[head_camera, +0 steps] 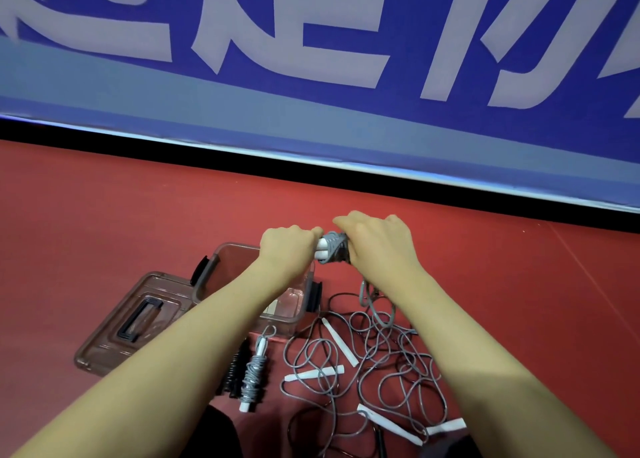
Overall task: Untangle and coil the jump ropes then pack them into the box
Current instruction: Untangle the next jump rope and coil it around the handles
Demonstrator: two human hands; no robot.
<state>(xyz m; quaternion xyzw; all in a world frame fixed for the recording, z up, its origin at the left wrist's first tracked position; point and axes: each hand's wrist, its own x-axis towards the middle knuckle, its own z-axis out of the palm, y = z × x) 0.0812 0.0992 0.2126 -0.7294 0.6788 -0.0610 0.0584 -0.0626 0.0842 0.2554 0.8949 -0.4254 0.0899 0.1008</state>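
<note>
1. Both hands are raised above the red floor [121,215], close together, working one jump rope bundle [334,248] between them.
2. The left hand [289,246] is curled round the white handles at the bundle's left end.
3. The right hand [375,241] grips the bundle's right end, its fingers bent over the grey cord wound round the handles.
4. A grey cord tail [369,294] hangs from the right hand down to the floor.
5. The clear plastic box [221,267] stands open on the floor just below the left hand, partly hidden by the left forearm.
6. Its lid [114,322], with a dark handle, lies flat to the left, touching the box.
7. Near the box, a coiled grey rope [254,378] lies finished, with a coiled black rope [235,371] beside it on the left.
8. To the right, a tangle of grey ropes [381,364] with several white handles spreads over the floor.
9. A blue banner [311,59] with large white characters runs along the far side.
</note>
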